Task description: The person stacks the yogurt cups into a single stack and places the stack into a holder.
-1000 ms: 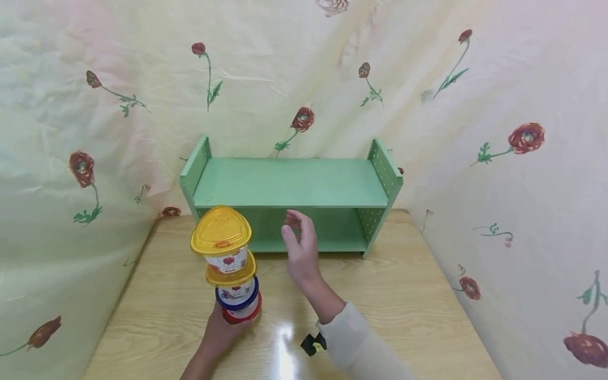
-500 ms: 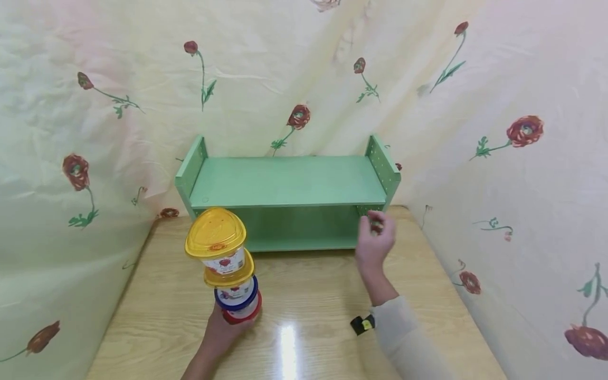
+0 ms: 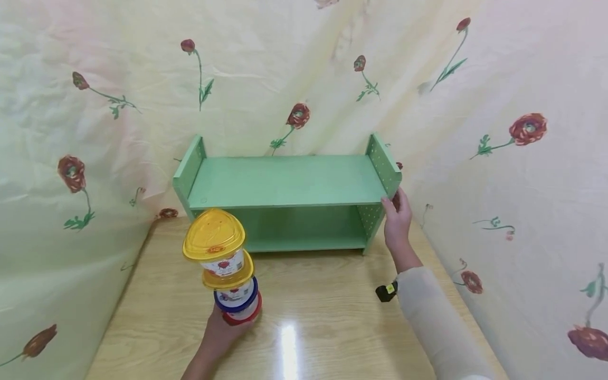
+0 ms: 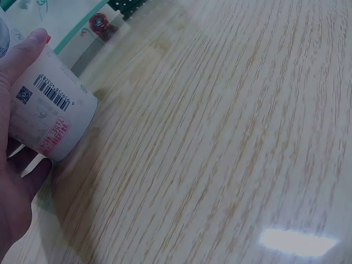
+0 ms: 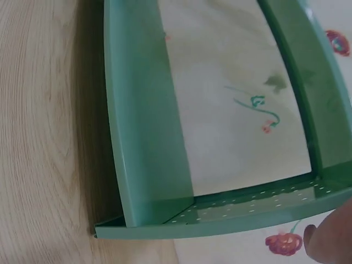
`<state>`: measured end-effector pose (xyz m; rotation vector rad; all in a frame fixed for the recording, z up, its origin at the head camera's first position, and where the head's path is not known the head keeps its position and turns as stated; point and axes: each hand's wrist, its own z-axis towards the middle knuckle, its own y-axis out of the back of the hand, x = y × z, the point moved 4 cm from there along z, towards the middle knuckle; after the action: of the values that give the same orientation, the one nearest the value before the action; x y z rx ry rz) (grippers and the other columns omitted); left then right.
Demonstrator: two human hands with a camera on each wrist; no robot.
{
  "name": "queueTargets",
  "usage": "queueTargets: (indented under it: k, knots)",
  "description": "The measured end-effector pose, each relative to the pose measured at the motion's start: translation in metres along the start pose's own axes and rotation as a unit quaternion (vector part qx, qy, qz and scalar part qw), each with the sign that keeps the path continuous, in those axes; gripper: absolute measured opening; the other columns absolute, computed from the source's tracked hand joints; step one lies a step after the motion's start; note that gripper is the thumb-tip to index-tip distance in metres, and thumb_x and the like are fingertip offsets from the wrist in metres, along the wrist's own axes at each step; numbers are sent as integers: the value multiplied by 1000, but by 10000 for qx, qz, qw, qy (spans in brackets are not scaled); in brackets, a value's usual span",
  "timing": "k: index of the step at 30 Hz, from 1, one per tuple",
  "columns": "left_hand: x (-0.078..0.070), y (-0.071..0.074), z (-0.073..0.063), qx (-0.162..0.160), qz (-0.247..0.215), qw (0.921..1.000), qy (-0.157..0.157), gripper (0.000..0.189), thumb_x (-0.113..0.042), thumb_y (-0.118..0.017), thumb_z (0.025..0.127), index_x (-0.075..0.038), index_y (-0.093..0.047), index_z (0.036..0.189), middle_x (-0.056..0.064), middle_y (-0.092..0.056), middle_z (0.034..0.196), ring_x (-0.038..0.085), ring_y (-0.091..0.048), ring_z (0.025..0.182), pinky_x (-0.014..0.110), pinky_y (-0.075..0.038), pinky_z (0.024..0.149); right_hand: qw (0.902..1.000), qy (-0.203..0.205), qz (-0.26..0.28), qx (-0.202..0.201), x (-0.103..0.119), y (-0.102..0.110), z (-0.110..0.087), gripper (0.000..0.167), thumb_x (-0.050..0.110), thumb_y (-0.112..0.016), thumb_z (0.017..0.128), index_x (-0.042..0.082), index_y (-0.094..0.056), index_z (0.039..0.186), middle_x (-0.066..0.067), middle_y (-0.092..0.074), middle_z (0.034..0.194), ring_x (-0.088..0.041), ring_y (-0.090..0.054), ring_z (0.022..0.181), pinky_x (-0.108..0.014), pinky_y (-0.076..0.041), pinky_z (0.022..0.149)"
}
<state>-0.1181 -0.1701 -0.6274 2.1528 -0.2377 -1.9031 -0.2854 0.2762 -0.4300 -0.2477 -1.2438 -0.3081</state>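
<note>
My left hand [image 3: 219,333] grips the lowest tub of a stack, a small white tub with a red lid [image 3: 245,315]. Above it are a blue-lidded tub [image 3: 234,294] and two yellow-lidded ones, the larger yellow-lidded tub [image 3: 215,235] on top, leaning left. In the left wrist view, thumb and fingers wrap round a white tub [image 4: 52,104] with a barcode, held tilted over the tabletop. At the right end of the green two-tier shelf [image 3: 290,182], my right hand [image 3: 398,219] holds the side panel, thumb on its front edge and fingers along the outer side.
The shelf stands at the back of a wood-grain table [image 3: 328,306], its perforated side panel [image 5: 253,208] seen close in the right wrist view. Flower-printed cloth [image 3: 266,68] hangs behind and on both sides. The tub stack overlaps the shelf's left front in the head view.
My right hand has moved right from in front of the shelf's middle and taken hold of its right side panel. The left hand with the stacked tubs has stayed nearly in place.
</note>
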Motion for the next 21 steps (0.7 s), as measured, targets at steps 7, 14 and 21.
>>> queueTargets:
  k: [7, 14, 21]
  knots:
    - [-2, 2, 1, -20, 274, 9996, 6, 104, -36, -96, 66, -20, -33, 148, 6, -56, 137, 31, -55, 126, 56, -45, 104, 9987, -217, -249, 391, 5, -4, 0, 50, 17, -50, 106, 2, -39, 152, -20, -46, 150, -27, -45, 135, -41, -38, 114]
    - [-1, 1, 1, -97, 437, 9988, -218, 101, -42, -95, 66, -23, -36, 146, 0, -58, 132, 25, -58, 121, 51, -47, 102, 9975, -535, -341, 322, -11, 3, 3, 51, 15, -47, 105, 5, -38, 154, -14, -44, 153, -24, -41, 139, -42, -34, 116]
    - [-1, 1, 2, -97, 381, 9992, 56, 100, -43, -95, 65, -27, -38, 145, -3, -57, 133, 24, -58, 122, 53, -48, 102, 9968, -508, -180, 584, -23, -8, 20, 57, 7, -37, 101, 4, -28, 157, -13, -34, 160, -25, -30, 147, -40, -24, 122]
